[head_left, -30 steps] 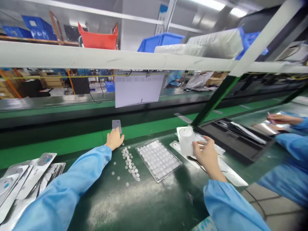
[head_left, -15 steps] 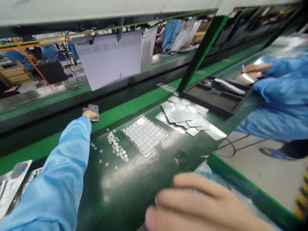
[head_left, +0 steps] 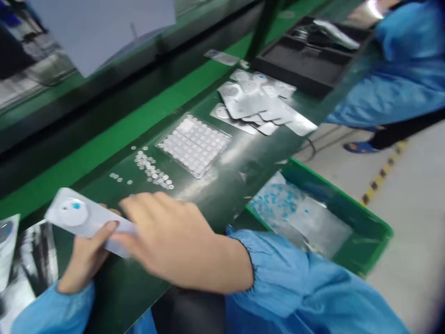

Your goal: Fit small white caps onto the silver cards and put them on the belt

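Note:
A flat, pale rectangular plate (head_left: 99, 220) with a round disc and a blue dot at one end is held tilted above the dark green bench. My left hand (head_left: 86, 255) pinches it from below, thumb on top. At its near right end my right hand (head_left: 174, 236) is closed over the edge, slightly blurred. Just beyond my hands lie small loose whitish discs (head_left: 153, 171). Beside them is a clear sheet (head_left: 196, 146) filled with rows of similar round pieces. Farther right, several similar plates (head_left: 248, 102) are heaped on one another.
A green bin (head_left: 377, 239) holding clear bags and blue bits stands at the right below the bench edge. A black tray (head_left: 295, 60) sits farther back, near a co-worker's blue sleeve (head_left: 410, 32). More plates (head_left: 10, 250) lie at the left edge.
My left hand has come back from the far green strip with the plate, toward me. My right hand has moved left from the near edge and closed on the plate. The view has tilted down.

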`<state>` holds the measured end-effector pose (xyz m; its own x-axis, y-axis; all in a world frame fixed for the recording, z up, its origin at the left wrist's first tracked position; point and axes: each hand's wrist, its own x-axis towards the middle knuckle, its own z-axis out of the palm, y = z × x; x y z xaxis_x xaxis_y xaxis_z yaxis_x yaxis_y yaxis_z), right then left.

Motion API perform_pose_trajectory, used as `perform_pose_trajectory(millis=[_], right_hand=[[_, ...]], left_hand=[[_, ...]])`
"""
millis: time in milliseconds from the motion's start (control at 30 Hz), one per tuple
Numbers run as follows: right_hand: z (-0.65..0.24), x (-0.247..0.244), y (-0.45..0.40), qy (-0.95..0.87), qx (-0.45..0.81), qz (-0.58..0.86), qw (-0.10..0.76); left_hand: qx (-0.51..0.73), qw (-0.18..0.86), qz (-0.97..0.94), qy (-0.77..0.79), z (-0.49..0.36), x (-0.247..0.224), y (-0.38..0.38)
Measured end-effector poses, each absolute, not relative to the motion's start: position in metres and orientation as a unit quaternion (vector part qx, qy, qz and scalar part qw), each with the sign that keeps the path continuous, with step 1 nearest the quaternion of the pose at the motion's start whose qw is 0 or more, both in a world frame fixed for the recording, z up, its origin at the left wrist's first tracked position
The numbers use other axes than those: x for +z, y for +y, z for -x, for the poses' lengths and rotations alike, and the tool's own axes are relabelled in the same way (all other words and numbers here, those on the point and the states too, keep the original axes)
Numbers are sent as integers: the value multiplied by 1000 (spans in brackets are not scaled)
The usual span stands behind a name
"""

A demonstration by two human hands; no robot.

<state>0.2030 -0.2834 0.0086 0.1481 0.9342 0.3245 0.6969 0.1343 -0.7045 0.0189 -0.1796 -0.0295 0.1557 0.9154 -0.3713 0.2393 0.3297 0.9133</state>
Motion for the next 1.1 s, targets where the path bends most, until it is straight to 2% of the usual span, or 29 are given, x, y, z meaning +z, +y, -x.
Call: perform_pose_trajectory(millis=[100,200,300,467,533,700,867,1100], right_hand=[[-197,-38,-283,-654,311,572,386],[-178,-78,-287,-608,441,522,404],[-163,-98,-295,-585,448,537,410],[-160,-100,-303,-581,441,563,388],[-161,-96,-303,-568,412,582,410],[-162,-81,-291,-617,237,564,495],[-161,-77,-275,-723,132,514,443],[-165,-81,-270,-755,72,516,398]], left_hand=[[344,615,-474,528,-10,-52,-215],[403,647,-402,507,-9,-65,-218],[425,683,-319,501,-4,-69,-212],[410,735,-260,473,0,-73,-214],[399,745,-264,465,1,-76,-217],[360,748,-346,437,2,-81,-225],[368,696,-438,433,2,-79,-231],[369,732,-306,484,10,-105,-239]])
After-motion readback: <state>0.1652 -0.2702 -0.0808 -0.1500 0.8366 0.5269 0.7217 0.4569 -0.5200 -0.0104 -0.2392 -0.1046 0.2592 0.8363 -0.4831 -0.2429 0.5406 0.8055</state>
